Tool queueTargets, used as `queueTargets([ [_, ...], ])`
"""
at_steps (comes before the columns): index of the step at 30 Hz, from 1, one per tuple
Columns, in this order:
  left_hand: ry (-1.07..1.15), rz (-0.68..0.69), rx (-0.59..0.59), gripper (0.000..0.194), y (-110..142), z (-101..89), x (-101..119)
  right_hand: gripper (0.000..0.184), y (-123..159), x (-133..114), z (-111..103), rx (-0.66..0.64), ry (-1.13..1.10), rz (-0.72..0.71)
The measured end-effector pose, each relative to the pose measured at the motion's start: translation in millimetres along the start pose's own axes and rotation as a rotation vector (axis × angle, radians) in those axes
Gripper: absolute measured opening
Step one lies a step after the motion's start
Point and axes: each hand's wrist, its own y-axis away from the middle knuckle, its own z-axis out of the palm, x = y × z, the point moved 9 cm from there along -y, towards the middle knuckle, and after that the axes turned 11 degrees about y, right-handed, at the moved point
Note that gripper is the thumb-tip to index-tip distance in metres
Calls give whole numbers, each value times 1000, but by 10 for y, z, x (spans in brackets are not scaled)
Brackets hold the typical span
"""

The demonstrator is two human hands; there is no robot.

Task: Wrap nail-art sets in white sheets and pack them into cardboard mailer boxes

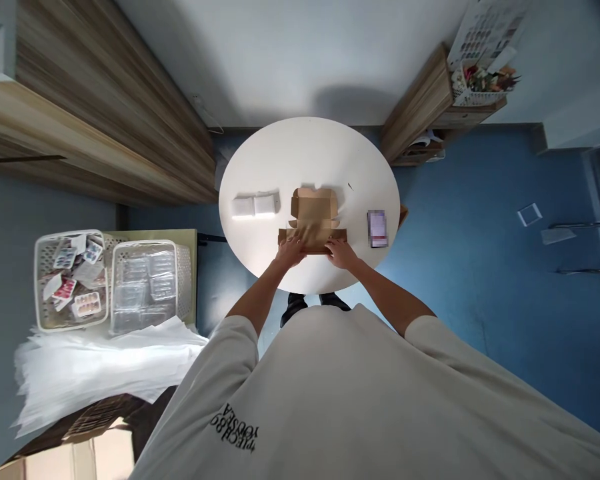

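A flat brown cardboard mailer box (pixel 314 210), partly folded, lies at the middle of the round white table (pixel 310 147). Its lid panel with side flaps is spread toward the far side, while the near panel stands partly bent up. At the near left corner, my left hand (pixel 291 252) grips the cardboard edge, thumb toward the inside. My right hand (pixel 342 254) holds the same edge at the near right corner, fingers bent over it. Two white wrapped packets (pixel 254 206) lie side by side to the left of the box.
A phone (pixel 378 228) lies on the table's right side. Baskets of small packs (pixel 70 280) and clear plastic trays (pixel 145 280) stand at left, above white sheets (pixel 110 360). An open carton (pixel 80 460) is at lower left. Wooden cabinets (pixel 130 87) flank the wall.
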Motion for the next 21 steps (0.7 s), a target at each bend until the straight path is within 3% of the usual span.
queueTargets([
  [6,-40,16,16,48,-75,-79,84,47,-49,37,-72,-6,-24,9],
  [9,-54,-9,-13,41,-103,-78,90,45,-142,67,-223,24,-53,4],
  [15,-33,-40,-25,37,-88,-86,91,48,-692,243,-744,169,-44,-14],
  [21,-8,-62,-33,41,-41,-101,126,63,-1153,430,-757,67,15,45],
])
